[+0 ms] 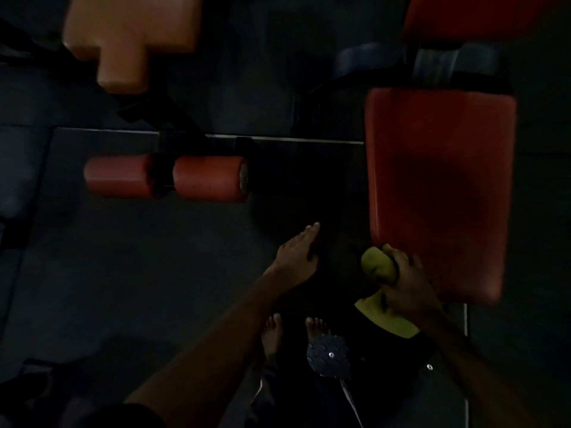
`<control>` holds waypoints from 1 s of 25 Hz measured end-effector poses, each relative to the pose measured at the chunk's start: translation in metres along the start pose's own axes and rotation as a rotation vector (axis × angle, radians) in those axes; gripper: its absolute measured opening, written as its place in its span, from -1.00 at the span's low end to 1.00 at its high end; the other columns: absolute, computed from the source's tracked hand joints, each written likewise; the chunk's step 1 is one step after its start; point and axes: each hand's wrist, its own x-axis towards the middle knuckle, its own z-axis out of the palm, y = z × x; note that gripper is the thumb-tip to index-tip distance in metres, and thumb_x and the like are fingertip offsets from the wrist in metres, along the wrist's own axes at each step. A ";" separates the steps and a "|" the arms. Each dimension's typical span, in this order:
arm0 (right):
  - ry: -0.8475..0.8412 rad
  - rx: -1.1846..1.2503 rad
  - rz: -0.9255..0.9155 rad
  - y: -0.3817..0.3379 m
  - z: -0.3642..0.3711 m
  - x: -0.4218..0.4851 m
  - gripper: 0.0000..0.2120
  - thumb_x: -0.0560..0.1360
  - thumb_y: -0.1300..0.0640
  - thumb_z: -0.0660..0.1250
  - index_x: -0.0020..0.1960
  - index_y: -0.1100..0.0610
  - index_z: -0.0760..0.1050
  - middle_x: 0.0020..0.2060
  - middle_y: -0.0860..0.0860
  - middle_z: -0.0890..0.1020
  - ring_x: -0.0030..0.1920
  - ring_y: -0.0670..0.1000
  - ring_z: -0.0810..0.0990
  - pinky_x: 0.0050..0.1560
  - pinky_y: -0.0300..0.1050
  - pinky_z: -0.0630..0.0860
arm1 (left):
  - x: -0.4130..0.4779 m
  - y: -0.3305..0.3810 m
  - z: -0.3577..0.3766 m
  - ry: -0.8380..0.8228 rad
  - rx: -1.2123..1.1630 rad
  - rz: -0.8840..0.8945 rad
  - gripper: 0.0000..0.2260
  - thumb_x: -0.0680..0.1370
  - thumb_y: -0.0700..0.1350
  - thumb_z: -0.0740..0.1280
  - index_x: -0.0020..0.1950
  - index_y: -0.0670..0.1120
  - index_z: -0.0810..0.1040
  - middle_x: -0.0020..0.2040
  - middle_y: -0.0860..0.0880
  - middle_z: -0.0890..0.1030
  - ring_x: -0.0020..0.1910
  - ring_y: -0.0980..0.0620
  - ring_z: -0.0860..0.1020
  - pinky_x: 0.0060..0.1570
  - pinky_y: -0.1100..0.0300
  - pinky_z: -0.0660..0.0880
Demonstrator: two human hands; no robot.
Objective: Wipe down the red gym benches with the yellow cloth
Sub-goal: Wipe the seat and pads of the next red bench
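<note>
A red bench pad (pixel 438 186) fills the right of the dim head view, with another red pad (pixel 482 17) above it at the top right. My right hand (pixel 404 279) grips the bunched yellow cloth (pixel 378 265) at the pad's near left corner; part of the cloth hangs below the hand. My left hand (pixel 298 254) hovers over the dark floor left of the pad, fingers straight, holding nothing. A second bench at the left shows an orange-lit pad (pixel 129 38) and red foam rollers (pixel 167 177).
Black bench frame bars (pixel 160 112) run diagonally from the upper left pad to the rollers. Bare feet (pixel 272 335) stand on the dark rubber floor (pixel 123 273). A round textured metal foot plate (pixel 329 356) lies beside them. A pale floor seam (pixel 293 139) crosses the middle.
</note>
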 end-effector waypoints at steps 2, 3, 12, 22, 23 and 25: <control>-0.029 -0.024 -0.062 -0.032 -0.004 0.009 -0.33 0.49 0.10 0.46 0.52 -0.05 0.28 0.30 0.04 0.37 0.28 0.14 0.49 0.23 0.17 0.51 | -0.024 -0.028 -0.035 0.109 -0.052 -0.068 -0.25 0.45 0.03 0.16 0.65 0.03 0.04 0.63 -0.05 0.17 0.59 -0.03 0.20 0.53 0.03 0.20; -0.040 -0.049 -0.089 -0.048 -0.008 0.013 -0.33 0.49 0.09 0.46 0.52 -0.05 0.28 0.30 0.04 0.37 0.28 0.14 0.49 0.20 0.14 0.51 | -0.034 -0.039 -0.054 0.155 -0.060 -0.095 -0.24 0.44 0.03 0.14 0.65 0.03 0.07 0.63 -0.05 0.18 0.58 -0.03 0.21 0.51 0.03 0.23; -0.009 -0.144 -0.409 -0.285 -0.053 0.004 -0.28 0.47 -0.04 0.51 0.53 0.05 0.31 0.27 0.11 0.39 0.28 0.14 0.49 0.25 -0.05 0.45 | -0.136 -0.048 -0.249 0.513 -0.192 -0.027 -0.32 0.45 0.04 0.23 0.60 0.17 0.21 0.59 -0.03 0.29 0.59 0.00 0.20 0.45 -0.11 0.33; 0.153 -0.148 -0.532 -0.523 -0.066 -0.004 -0.31 0.51 -0.10 0.46 0.52 0.11 0.30 0.34 0.15 0.35 0.31 0.18 0.48 0.31 -0.08 0.39 | -0.230 -0.096 -0.411 0.719 -0.217 -0.023 -0.38 0.59 -0.15 0.32 0.62 0.08 0.20 0.60 -0.10 0.26 0.56 -0.06 0.24 0.50 -0.05 0.28; 0.156 -0.142 -0.525 -0.530 -0.058 0.005 -0.32 0.51 -0.10 0.46 0.51 0.11 0.31 0.34 0.15 0.35 0.30 0.18 0.49 0.31 -0.06 0.39 | -0.226 -0.108 -0.419 0.716 -0.213 -0.037 -0.38 0.59 -0.13 0.32 0.62 0.10 0.20 0.60 -0.08 0.25 0.56 -0.06 0.24 0.50 -0.06 0.28; 0.152 -0.125 -0.517 -0.540 -0.039 0.025 -0.33 0.51 -0.07 0.47 0.51 0.13 0.32 0.32 0.17 0.36 0.29 0.19 0.49 0.32 -0.05 0.39 | -0.214 -0.126 -0.429 0.702 -0.205 -0.080 -0.37 0.59 -0.12 0.32 0.62 0.11 0.19 0.60 -0.07 0.25 0.56 -0.05 0.25 0.49 -0.06 0.29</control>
